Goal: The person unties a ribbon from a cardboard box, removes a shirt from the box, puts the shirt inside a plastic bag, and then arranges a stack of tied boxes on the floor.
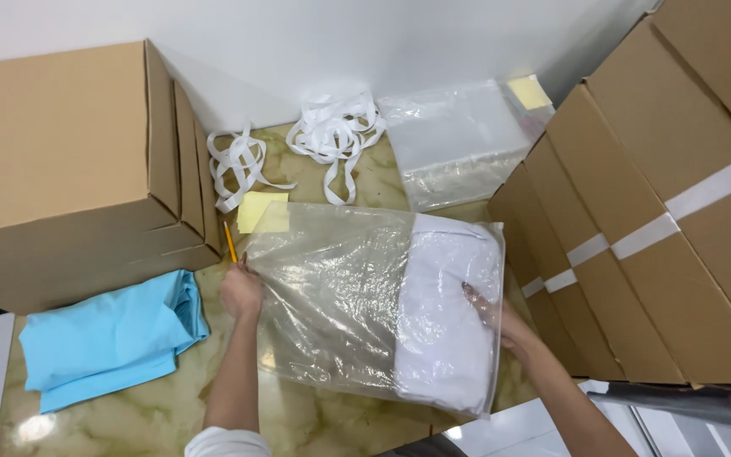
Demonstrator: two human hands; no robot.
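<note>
On the tabletop (145,423), nearest first:
Left hand (241,292): forearm reaching forward, fingers pinching the open edge of the clear plastic bag (340,296).
Right hand (492,313): wrist bent, pressing the folded white garment (450,313) inside the bag.
Farther: white strips (336,131).

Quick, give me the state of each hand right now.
Left hand: closed, pinching the open edge of the clear plastic bag.
Right hand: pressed against the bag's other end, beside the folded white garment; grip cannot be told.
</note>
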